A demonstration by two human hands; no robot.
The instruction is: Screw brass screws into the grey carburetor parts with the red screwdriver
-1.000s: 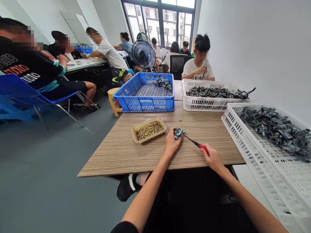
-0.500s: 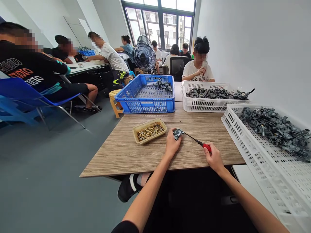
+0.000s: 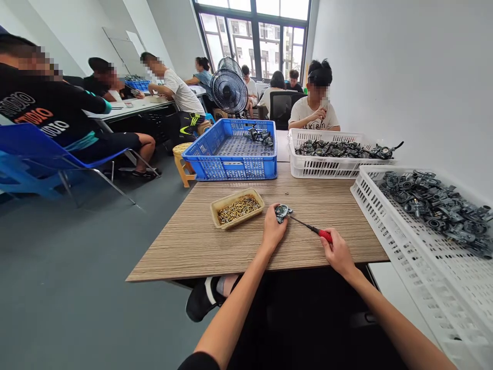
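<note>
My left hand (image 3: 273, 228) is closed around a small grey metal part (image 3: 282, 211) with a round face, held just above or on the wooden table (image 3: 200, 246); I cannot tell which. My right hand (image 3: 339, 252) grips a screwdriver (image 3: 324, 235) by its red and black handle. Its thin dark shaft points left, and the tip reaches the right side of the metal part. Whether a screw sits at the tip is too small to see. Left of my left hand stands a beige tray (image 3: 215, 218) full of brass-coloured screws (image 3: 239, 208).
A blue crate (image 3: 231, 172) with a few metal parts stands at the table's far edge. Beside it is a white crate (image 3: 323, 168) of similar parts. Another white basket (image 3: 389, 226) of grey parts lies at right. A person (image 3: 316, 105) sits opposite; others sit at left.
My right hand has shifted the screwdriver slightly left and down, so its tip sits lower on the metal part. My left hand has stayed nearly still.
</note>
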